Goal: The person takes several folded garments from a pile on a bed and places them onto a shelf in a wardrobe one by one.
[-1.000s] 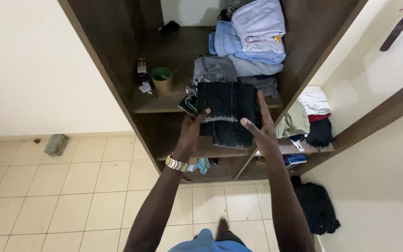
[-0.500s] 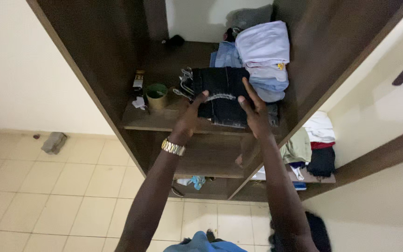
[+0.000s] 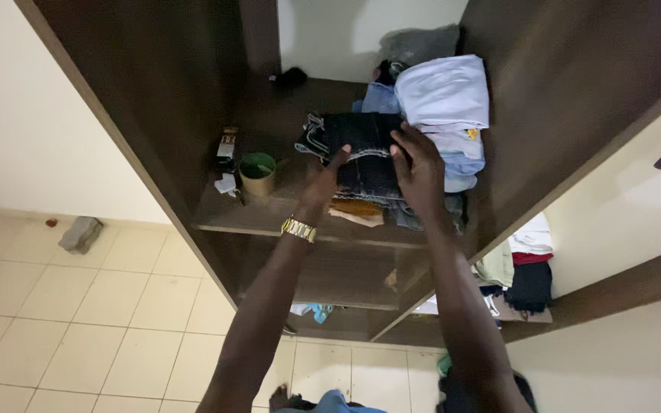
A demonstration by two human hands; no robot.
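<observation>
Place: a home bedroom or dressing corner is shown.
Evidence: a dark wooden wardrobe (image 3: 193, 92) is seen around the hands (image 3: 376, 168), folded clothes (image 3: 445, 99) stacked just beyond them, a tiled floor (image 3: 78, 306) below.
</observation>
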